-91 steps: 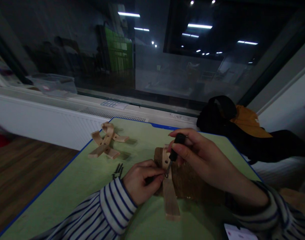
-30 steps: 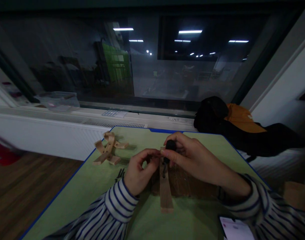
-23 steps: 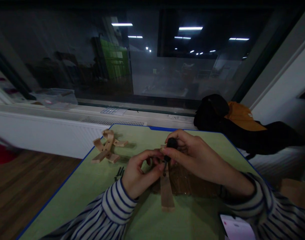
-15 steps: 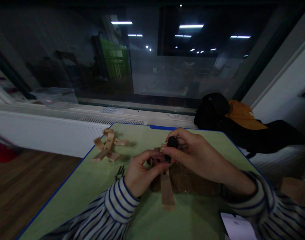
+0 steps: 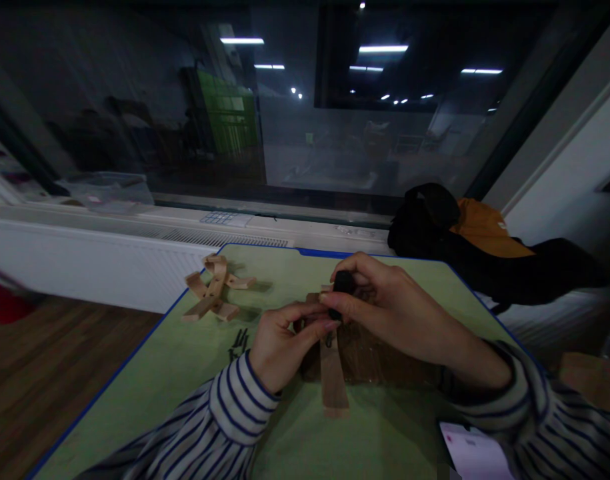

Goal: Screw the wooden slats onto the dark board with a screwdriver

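My right hand [image 5: 385, 300] is closed around a short black handle [image 5: 343, 287], held upright; its lower end is hidden by fingers. My left hand [image 5: 287, 340] pinches at the foot of that handle, at the far part of a flat wooden strip [image 5: 335, 383] with a dark hole. The strip lies across a brown block [image 5: 385, 363] that looks wrapped in clear film, its near end jutting towards me. Left of my hands several dark screws [image 5: 239, 340] lie loose. Farther left stands an assembled piece of curved wooden strips [image 5: 215, 290].
All this is on a green table [image 5: 185, 393] with a blue edge. A phone [image 5: 475, 450] lies by my right sleeve. Beyond the table are a radiator [image 5: 85, 257], a sill with a clear plastic box [image 5: 109, 192], and a black and orange bag [image 5: 485, 230].
Both hands keep nearly the same place and grip. The view has tilted slightly, so everything sits a little higher.
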{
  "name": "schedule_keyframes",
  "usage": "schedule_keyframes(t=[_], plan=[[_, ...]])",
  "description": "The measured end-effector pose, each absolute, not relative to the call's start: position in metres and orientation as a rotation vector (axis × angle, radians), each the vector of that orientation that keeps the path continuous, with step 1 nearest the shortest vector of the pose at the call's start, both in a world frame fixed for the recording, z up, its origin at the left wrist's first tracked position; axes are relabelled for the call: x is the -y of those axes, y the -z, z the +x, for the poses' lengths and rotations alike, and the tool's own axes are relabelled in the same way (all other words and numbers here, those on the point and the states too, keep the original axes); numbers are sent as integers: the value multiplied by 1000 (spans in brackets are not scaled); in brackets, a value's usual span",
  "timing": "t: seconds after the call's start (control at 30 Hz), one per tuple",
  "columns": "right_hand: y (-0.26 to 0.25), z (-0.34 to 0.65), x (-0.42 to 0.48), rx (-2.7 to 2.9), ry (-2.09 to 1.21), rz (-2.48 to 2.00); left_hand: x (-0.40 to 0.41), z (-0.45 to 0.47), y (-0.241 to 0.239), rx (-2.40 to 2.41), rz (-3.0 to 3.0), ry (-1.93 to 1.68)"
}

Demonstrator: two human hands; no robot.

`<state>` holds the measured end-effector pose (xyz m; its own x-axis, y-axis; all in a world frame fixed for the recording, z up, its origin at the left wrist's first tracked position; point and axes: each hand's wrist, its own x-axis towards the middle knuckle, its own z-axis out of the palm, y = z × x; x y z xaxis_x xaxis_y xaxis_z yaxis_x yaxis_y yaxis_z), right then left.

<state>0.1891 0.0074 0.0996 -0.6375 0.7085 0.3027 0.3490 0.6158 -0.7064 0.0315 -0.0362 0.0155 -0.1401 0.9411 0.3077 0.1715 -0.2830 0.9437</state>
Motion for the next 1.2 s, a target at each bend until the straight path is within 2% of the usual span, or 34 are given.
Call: schedule_keyframes(t=[1.2], plan=[[-103,195,-6,2370,-686,-770,38,32,-18,-1298,1559,-1512]])
